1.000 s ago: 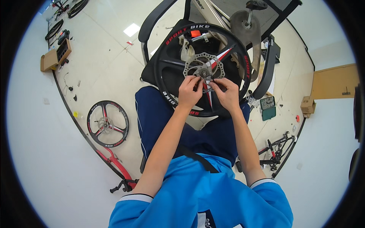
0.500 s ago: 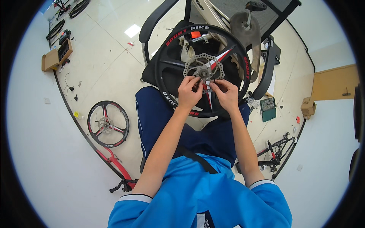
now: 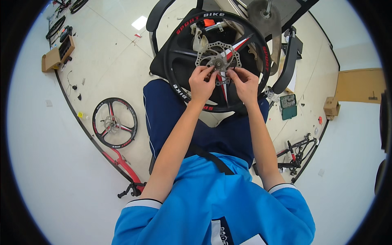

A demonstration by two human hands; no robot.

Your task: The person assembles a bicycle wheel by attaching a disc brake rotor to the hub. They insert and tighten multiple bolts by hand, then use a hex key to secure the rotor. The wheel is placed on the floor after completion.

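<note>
A black wheel (image 3: 184,53) with red-and-white accented spokes lies flat across my knees and a black chair seat. A silver brake disc (image 3: 236,57) with a holed, wavy edge sits around its hub (image 3: 218,64). Just left of the hub's near side, my left hand (image 3: 202,84) has thumb and forefinger pinched together at the disc. My right hand (image 3: 246,85) pinches close to the disc's right near side, a small dark bit showing at its fingertips. Both hands' fingers hide what they hold, if anything.
Behind the wheel, a bicycle frame with a crank (image 3: 265,14) rests on the chair, whose armrest (image 3: 285,69) curves at right. A second wheel (image 3: 114,145) and a red frame (image 3: 130,170) lie at left. A green case (image 3: 289,112) and black frame (image 3: 296,157) are at right.
My view has tilted, so the scene sits higher in the picture. Both hands stay at the disc near the hub; the right fingertips have shifted slightly up beside it.
</note>
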